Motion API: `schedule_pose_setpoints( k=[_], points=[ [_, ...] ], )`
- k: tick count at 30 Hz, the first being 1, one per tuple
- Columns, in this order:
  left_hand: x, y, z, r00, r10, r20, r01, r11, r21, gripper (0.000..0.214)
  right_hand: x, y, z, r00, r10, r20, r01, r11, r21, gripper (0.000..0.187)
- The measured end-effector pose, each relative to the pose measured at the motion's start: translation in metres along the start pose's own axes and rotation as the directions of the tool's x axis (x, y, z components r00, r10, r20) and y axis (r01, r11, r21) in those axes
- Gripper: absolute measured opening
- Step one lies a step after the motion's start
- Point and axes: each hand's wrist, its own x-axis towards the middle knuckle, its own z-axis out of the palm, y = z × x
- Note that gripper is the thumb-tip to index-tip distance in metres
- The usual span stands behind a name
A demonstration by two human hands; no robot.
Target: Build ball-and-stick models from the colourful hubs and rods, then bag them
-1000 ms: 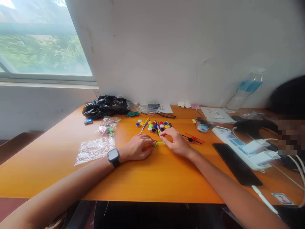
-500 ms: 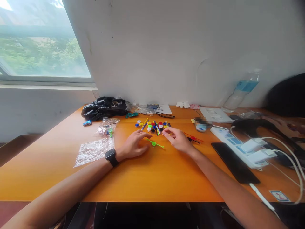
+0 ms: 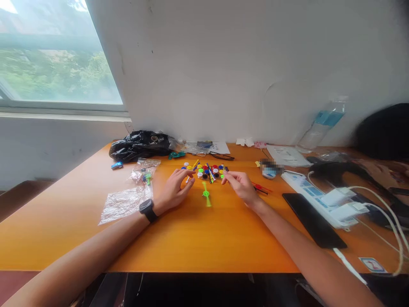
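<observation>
A bright green spinner [image 3: 206, 194], with a round hub and two long arms, lies between my hands. Its arms look smeared by motion. My left hand [image 3: 177, 187], a black watch on its wrist, rests left of it with thumb and index finger apart; a small white piece [image 3: 187, 180] shows in that gap. On the spinner's right, my right hand [image 3: 241, 186] has curled fingers, thumb and index tip together; whatever they hold, if anything, cannot be made out. Just beyond lie several coloured discs [image 3: 215, 167] and thin sticks [image 3: 210, 170].
Clear plastic bags [image 3: 126, 204] lie on the left, a black plastic bag [image 3: 140, 145] behind them. Red and black spinners [image 3: 260, 187] sit beyond my right wrist. Farther right are a black phone [image 3: 313, 219], a power strip [image 3: 315, 192] with white cables, and a bottle [image 3: 321, 128].
The green spinner has turned from lying crosswise to pointing away from me. My left hand has drawn back leftward, and my right hand has shifted slightly right.
</observation>
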Motion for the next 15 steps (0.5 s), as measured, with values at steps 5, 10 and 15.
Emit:
schedule_pose_setpoints(
  k=[5, 10, 15],
  points=[
    [0.0, -0.017, 0.001, 1.0, -0.022, -0.023, 0.024, 0.994, 0.106, 0.021, 0.004, 0.004, -0.003, 0.998, -0.006, -0.056, 0.006, 1.0, 0.011, 0.055],
    [0.0, -0.03, 0.001, 0.998, -0.023, 0.053, 0.012, 0.981, 0.195, 0.034, 0.003, 0.011, 0.0, 1.0, 0.007, -0.011, -0.007, 1.0, -0.019, 0.056],
    [0.0, -0.038, 0.003, 0.993, -0.034, 0.11, 0.005, 0.969, 0.248, 0.045, 0.001, 0.01, 0.002, 1.0, 0.015, 0.017, -0.014, 0.998, -0.054, 0.058]
  ],
)
